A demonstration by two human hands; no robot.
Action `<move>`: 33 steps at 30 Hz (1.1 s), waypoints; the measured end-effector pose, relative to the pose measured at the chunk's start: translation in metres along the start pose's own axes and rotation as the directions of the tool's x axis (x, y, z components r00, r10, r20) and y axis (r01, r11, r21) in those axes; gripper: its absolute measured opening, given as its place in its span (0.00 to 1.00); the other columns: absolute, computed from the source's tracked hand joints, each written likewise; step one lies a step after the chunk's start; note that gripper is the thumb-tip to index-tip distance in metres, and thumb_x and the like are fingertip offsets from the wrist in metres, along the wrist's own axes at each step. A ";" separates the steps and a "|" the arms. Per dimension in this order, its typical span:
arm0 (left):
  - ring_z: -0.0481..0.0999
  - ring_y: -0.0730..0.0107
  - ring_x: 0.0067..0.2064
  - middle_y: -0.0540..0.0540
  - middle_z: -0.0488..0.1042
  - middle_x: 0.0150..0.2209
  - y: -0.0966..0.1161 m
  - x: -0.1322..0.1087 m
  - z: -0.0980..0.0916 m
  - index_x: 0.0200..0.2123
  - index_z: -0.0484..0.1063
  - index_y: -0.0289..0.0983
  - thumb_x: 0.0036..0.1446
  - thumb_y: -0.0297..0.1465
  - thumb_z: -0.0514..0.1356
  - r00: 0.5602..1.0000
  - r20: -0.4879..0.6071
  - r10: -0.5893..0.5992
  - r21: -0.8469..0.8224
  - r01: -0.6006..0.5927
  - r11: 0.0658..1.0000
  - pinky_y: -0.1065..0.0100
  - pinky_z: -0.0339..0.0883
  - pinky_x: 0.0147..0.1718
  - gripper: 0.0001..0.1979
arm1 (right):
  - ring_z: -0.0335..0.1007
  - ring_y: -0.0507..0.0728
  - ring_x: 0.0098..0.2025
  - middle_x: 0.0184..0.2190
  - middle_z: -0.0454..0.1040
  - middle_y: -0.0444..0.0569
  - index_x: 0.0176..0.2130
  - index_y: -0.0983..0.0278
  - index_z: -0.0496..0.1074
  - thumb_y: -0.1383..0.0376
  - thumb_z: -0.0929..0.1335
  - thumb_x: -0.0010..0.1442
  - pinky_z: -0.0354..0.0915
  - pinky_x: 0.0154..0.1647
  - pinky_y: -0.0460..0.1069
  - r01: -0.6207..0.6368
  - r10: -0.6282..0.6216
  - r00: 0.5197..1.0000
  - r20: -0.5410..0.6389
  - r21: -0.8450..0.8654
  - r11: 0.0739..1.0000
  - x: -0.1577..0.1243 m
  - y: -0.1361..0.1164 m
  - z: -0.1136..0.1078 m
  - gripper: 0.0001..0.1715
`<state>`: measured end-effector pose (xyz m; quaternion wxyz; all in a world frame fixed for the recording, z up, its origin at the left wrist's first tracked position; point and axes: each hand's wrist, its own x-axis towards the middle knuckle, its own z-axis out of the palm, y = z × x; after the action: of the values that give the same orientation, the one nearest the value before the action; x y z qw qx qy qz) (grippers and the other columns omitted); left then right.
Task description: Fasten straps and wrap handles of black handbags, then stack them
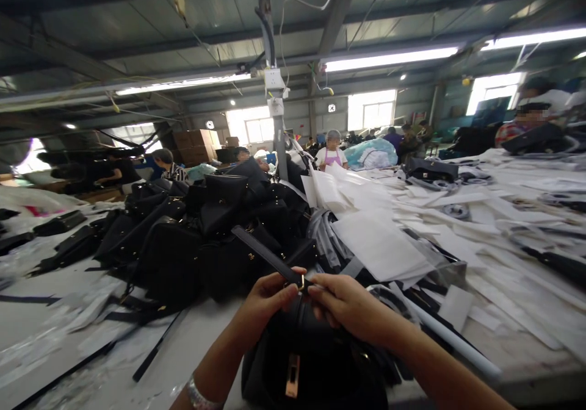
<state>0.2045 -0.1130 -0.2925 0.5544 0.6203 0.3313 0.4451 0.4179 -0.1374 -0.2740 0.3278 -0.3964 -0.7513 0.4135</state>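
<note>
A black strap (260,248) with a gold buckle (301,282) is held up in front of me. My left hand (273,294) pinches it just left of the buckle, and the strap's free end points up and to the left. On the buckle's right side, my right hand (334,297) has its fingers closed on the same strap. Below both hands a black bag (315,361) with a gold clasp (292,375) stands at the near table edge. Part of the bag's top is hidden by the hands.
A large pile of black bags (169,257) rises beyond my hands to the left. White sheets (379,245) and wrapped straps cover the right side. Loose black straps (155,349) lie at the left. Behind stand a post (279,135) and several people.
</note>
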 end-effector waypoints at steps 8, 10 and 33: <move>0.75 0.58 0.48 0.45 0.79 0.45 0.006 0.011 0.020 0.48 0.78 0.38 0.58 0.35 0.63 0.968 -0.109 0.224 0.431 -0.157 0.888 0.64 0.66 0.47 0.15 | 0.68 0.66 0.58 0.58 0.72 0.57 0.60 0.63 0.66 0.57 0.69 0.63 0.62 0.59 0.60 0.108 -0.310 0.860 -0.405 -0.450 0.887 0.011 -0.013 0.010 0.29; 0.75 0.56 0.49 0.43 0.79 0.46 0.003 0.012 0.030 0.43 0.79 0.37 0.56 0.30 0.62 0.945 -0.090 0.313 0.543 -0.217 0.811 0.62 0.66 0.49 0.12 | 0.69 0.65 0.58 0.55 0.74 0.57 0.57 0.65 0.69 0.61 0.69 0.63 0.59 0.62 0.60 0.162 -0.385 0.846 -0.370 -0.510 0.845 0.013 -0.016 0.018 0.24; 0.80 0.58 0.41 0.47 0.82 0.39 -0.007 0.009 0.055 0.49 0.75 0.44 0.59 0.33 0.60 0.973 -0.107 0.204 0.817 -0.031 0.576 0.65 0.66 0.37 0.14 | 0.71 0.61 0.54 0.48 0.78 0.49 0.44 0.59 0.79 0.55 0.73 0.58 0.64 0.60 0.56 0.168 0.097 0.797 -0.597 0.372 0.913 -0.019 0.012 0.016 0.15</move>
<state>0.2595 -0.1252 -0.2972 0.1459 0.7798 0.5064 0.3378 0.4179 -0.1558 -0.2954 0.6327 -0.4156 -0.5121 0.4059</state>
